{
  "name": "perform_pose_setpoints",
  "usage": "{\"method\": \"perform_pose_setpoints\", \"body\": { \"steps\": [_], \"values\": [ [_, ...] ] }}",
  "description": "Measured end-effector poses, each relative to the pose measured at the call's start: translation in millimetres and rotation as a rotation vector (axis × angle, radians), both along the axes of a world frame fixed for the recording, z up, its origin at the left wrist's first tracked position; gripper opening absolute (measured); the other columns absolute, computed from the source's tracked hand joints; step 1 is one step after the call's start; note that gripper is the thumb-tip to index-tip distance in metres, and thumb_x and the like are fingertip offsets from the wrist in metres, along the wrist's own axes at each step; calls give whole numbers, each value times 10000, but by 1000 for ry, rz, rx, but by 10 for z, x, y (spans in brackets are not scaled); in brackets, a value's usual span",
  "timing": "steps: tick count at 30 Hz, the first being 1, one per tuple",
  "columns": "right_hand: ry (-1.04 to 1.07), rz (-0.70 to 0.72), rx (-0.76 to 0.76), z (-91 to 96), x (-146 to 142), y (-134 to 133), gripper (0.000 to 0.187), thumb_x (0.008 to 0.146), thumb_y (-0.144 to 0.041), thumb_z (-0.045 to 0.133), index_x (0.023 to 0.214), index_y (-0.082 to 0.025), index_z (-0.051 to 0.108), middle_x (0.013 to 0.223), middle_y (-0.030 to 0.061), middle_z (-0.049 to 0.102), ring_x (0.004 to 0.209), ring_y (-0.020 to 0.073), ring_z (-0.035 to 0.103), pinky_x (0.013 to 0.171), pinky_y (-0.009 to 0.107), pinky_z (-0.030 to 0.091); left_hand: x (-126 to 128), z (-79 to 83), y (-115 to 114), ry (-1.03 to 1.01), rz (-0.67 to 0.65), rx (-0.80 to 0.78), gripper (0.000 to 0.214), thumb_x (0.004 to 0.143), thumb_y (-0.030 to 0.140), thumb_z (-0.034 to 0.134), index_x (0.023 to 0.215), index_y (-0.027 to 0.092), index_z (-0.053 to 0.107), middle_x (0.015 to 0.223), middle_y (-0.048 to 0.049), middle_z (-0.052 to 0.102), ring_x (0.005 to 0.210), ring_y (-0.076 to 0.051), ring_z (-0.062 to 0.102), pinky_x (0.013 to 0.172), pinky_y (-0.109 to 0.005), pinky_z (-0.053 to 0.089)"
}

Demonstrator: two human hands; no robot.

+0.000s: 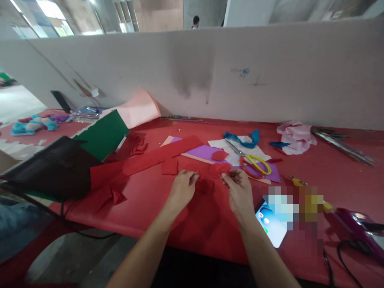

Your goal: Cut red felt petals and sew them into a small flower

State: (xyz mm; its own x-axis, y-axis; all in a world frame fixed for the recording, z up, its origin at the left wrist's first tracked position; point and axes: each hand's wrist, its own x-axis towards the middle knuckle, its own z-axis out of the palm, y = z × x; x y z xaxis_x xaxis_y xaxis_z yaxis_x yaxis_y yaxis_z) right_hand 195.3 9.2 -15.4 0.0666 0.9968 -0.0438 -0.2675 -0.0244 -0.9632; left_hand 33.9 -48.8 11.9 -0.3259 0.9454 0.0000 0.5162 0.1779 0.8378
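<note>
Over the red table [324, 168], my left hand [183, 188] is closed in a pinch on a thin stick-like piece by a small red paper flower [205, 185]. My right hand [237, 188] is closed on a red paper petal [219, 168] just to the right of the flower. Both hands sit close together above the table's near-middle. A long red paper strip [150, 161] lies left of them, with small red cut pieces beside it.
Scissors [255, 163] with yellow and red handles lie on purple and white sheets [207, 152]. A phone [271, 226] rests at right beside a purple glue gun [360, 228]. Green sheet [103, 134], pink roll [139, 108] and black bag [51, 168] at left. A white partition stands behind.
</note>
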Motion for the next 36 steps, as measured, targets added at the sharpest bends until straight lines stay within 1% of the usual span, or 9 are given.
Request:
{"method": "perform_pose_setpoints", "body": {
  "steps": [3,5,8,11,15,18,23,29,36],
  "values": [
    [130,70,-12,192,-93,19,383,601,-242,740,930,-229,545,816,-29,600,676,121,576,638,262,464,-35,301,-52,-550,-125,-4,271,836,267,513,1026,197,693,741,-24,601,588,-102,490,586,-238,374],
    [159,147,6,321,-177,58,374,608,-246,738,941,-226,568,848,-18,616,682,122,577,653,268,474,-54,444,-53,-877,-225,-34,459,798,259,589,1254,219,556,652,20,560,489,-60,395,516,-210,312],
    [108,194,80,417,-309,121,319,636,-239,724,930,-216,600,868,-7,638,736,135,586,714,281,478,-82,472,32,-1065,-268,-53,775,733,222,677,1418,201,314,647,22,596,465,-50,398,486,-199,283],
    [91,232,105,361,-397,153,276,654,-232,721,913,-212,625,881,-1,662,816,154,600,783,294,469,-125,360,177,-1033,-280,-80,726,710,241,702,1356,137,387,664,-7,636,472,-55,451,480,-196,297],
    [184,296,-3,232,-416,150,242,621,-239,744,838,-206,641,817,-9,663,754,157,600,727,292,474,-187,237,315,-924,-304,-81,506,710,266,698,1162,121,522,650,-13,651,463,-63,497,486,-200,313],
    [216,313,-58,214,-406,137,262,608,-225,752,843,-206,639,839,-7,667,723,145,587,679,272,459,-213,196,348,-874,-294,-57,402,724,261,681,1081,139,543,652,-8,652,476,-72,528,496,-204,319],
    [202,370,-71,225,-435,87,199,643,-202,720,820,-200,628,755,-24,636,649,122,545,616,249,422,-254,128,344,-835,-282,-44,230,749,275,658,940,149,631,701,-16,650,523,-73,548,505,-203,316],
    [148,410,-60,210,-467,39,202,696,-218,705,891,-214,655,797,-18,648,646,116,521,613,245,405,-302,46,339,-772,-164,-18,180,726,304,681,799,140,699,610,-12,619,531,-84,506,504,-213,311],
    [162,382,-60,186,-458,53,138,737,-290,713,852,-213,713,763,-6,669,664,123,536,612,245,415,-222,34,317,-813,-124,-32,190,688,309,722,797,155,743,690,-28,662,552,-83,505,579,-231,382]
  ]
}}
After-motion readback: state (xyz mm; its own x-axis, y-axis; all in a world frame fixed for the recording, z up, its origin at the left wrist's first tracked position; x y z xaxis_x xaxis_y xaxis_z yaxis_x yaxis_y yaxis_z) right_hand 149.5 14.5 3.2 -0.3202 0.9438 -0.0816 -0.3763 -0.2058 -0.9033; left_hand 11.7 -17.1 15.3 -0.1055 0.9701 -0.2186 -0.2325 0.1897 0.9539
